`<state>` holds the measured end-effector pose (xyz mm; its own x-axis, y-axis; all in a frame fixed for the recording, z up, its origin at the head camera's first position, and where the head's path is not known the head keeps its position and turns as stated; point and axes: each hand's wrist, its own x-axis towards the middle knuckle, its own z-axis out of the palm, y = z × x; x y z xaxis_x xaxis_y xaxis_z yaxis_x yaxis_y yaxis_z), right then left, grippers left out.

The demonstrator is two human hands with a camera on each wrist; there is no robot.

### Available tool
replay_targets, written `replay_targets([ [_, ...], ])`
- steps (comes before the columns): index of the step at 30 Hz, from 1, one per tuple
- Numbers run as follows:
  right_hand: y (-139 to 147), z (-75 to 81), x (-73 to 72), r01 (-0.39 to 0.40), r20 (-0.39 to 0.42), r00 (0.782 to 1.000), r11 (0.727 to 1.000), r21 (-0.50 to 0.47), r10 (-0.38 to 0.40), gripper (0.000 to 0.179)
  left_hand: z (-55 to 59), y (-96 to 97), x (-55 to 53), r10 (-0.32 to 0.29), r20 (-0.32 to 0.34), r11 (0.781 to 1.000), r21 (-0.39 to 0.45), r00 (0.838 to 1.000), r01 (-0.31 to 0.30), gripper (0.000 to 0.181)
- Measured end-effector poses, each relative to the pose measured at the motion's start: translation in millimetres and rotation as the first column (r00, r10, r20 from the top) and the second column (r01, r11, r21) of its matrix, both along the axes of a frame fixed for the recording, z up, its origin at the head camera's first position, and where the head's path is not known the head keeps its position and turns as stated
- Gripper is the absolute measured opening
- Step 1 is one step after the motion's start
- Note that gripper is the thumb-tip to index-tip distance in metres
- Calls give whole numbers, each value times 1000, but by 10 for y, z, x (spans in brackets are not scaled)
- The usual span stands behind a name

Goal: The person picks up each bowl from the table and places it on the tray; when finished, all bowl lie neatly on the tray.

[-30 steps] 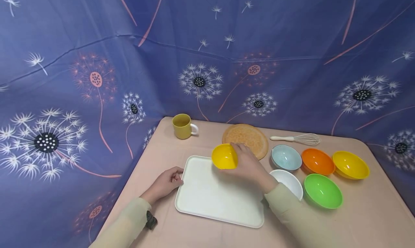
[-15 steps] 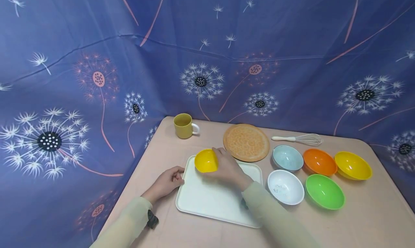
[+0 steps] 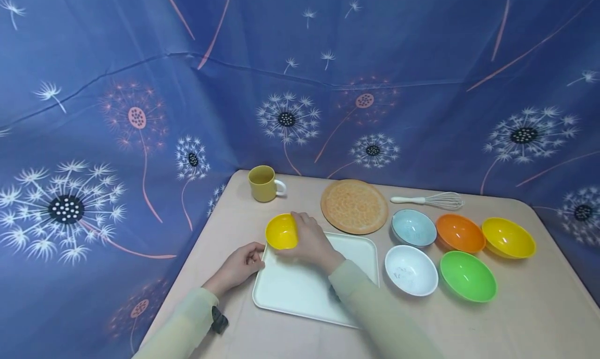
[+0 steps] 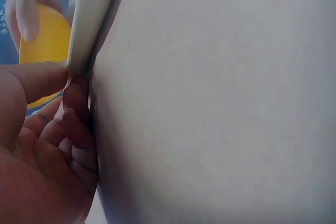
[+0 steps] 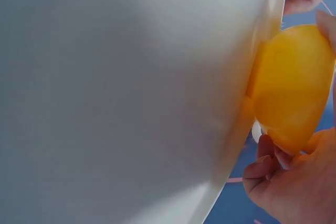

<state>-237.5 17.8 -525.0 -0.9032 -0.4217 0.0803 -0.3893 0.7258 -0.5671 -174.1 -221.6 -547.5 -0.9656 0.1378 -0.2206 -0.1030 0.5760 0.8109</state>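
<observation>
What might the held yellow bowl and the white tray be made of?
The held yellow bowl: probably plastic, softly glossy, judging by its smooth, evenly coloured wall.
The white tray: perhaps plastic or melamine, satin; a blurred yellow sheen shows beside the bowl.

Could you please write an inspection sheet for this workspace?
Surface: pale pinkish tabletop
Job's things: small yellow bowl at far left corner of white tray, contact unclear
Clutter: mug, round tan disc, whisk; right of the tray, pale blue bowl, orange bowl, larger yellow bowl, white bowl, green bowl
Hands: right hand grips the small yellow bowl; left hand pinches the tray's left edge
Cables: nothing seen
Surroundings: blue dandelion-print cloth behind and to the left
</observation>
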Motion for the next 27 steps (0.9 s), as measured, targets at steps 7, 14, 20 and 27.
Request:
replay_targets([
  [7,-100,-16,3,-1,15,1000,1000,19,1,120,10,23,-2,-6,1,1000,-12,1000,6,38],
  [14,-117,-19,19,26,55,998,998,56,-29,129,33,57,-11,-16,2,1000,-12,1000,16,37],
  [20,15,61,14,34,16,999,994,102,-36,137,37,60,-11,-16,2,1000,-15,1000,16,37],
  [27,558,430,33,41,-20,999,996,78,-40,129,3,21,12,2,0,1000,-24,1000,-2,39],
])
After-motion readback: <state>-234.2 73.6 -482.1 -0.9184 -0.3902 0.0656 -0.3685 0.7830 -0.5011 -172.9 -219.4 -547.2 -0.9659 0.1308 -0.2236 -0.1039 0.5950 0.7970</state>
